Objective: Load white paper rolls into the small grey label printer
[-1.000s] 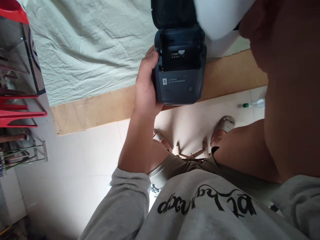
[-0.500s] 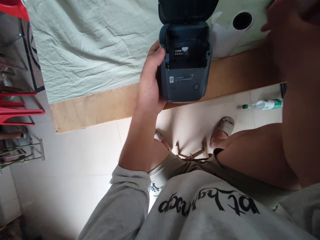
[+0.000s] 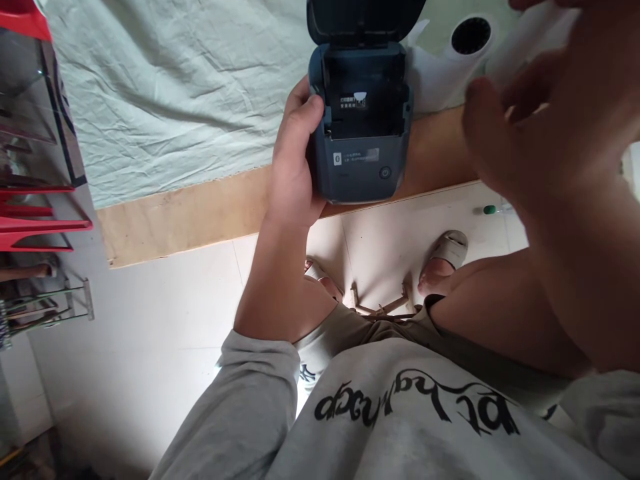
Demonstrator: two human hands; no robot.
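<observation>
My left hand (image 3: pixel 295 147) is wrapped around the left side of a dark blue portable label printer (image 3: pixel 370 167). The printer's lid (image 3: pixel 365 20) is swung up, baring a hollow compartment with a small printed sticker inside. At the upper right, my right hand (image 3: pixel 555 113) is curled, with a whitish paper roll (image 3: pixel 525 50) between its fingers; blur and the hand itself cover much of that roll. Between the printer and this hand, another white paper roll (image 3: pixel 437 80) with a black core lies on the green cloth.
A pale green wrinkled cloth (image 3: pixel 175 87) covers the table, whose bare wooden edge (image 3: pixel 185 220) faces me. Red plastic stools (image 3: pixel 45 227) and a metal rack (image 3: pixel 55 307) stand at the left. On the tiled floor lies a bottle with a green cap (image 3: pixel 490 209).
My right hand has come in from the upper right corner toward the printer, bringing the whitish roll into view. The printer in my left hand has shifted slightly left.
</observation>
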